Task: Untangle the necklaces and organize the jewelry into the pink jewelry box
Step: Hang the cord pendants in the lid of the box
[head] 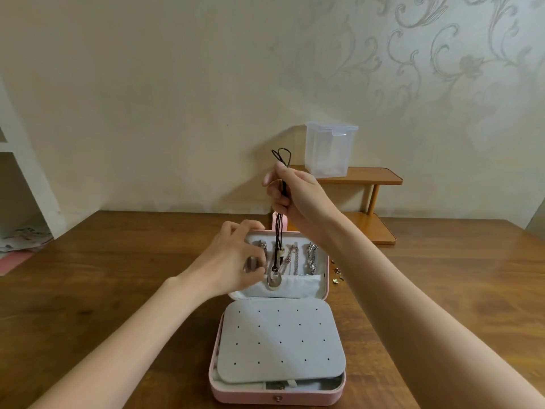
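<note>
Two hands: both raised over the open pink jewelry box (pixel 277 392).
Right hand (pixel 298 199): fingers curled round a dark cord necklace (pixel 280 228), held up so it hangs straight.
Pendant (pixel 274 281): oval, at the cord's lower end, before the lid's grey pocket (pixel 298 286).
Left hand (pixel 236 258): fingertips pinched together at the lid's left side; what they hold cannot be told.
Lid interior: silver chains (pixel 312 256) hanging.
Base: grey perforated panel (pixel 280 340).
Table (pixel 118 261): small earrings (pixel 336 274) just right of the lid.
</note>
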`<act>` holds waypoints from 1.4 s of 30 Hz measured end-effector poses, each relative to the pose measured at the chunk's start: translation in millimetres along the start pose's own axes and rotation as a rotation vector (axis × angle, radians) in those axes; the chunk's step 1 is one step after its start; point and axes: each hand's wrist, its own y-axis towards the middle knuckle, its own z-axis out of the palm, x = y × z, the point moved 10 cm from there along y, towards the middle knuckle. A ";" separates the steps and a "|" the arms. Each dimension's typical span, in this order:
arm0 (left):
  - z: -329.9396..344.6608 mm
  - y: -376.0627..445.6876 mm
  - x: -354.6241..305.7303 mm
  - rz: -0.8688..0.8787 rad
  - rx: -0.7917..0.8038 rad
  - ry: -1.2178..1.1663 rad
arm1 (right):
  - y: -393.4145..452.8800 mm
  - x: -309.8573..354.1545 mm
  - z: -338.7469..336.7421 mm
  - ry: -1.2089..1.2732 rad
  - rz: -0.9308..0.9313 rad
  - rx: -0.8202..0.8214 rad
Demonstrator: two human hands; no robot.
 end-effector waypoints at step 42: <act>-19.9 1.0 -11.5 -0.153 -0.477 -0.018 | -35.9 -10.0 -25.9 0.155 -0.110 -0.193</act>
